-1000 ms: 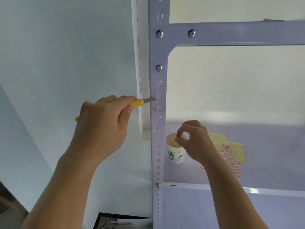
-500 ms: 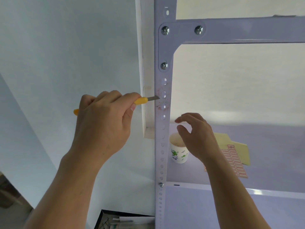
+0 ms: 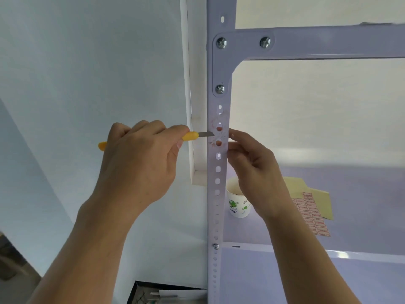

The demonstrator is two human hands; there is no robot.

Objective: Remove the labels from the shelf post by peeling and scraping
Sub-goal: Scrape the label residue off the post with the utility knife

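- Now the left hand grips a yellow knife, its blade tip touching the post.
- Right hand fingers curl at the post's edge; whether they pinch anything is unclear.

Hands in view: two, a left hand and a right hand. Yellow-handled blade: one. Perforated shelf post: one. Large bolts at the corner bracket: three, namely upper-left bolt, upper-right bolt and lower bolt. Small bolt further down: one. Paper cup: one. Label sheet: one. Yellow sheets beneath it: number cannot be determined. Black tray: one.
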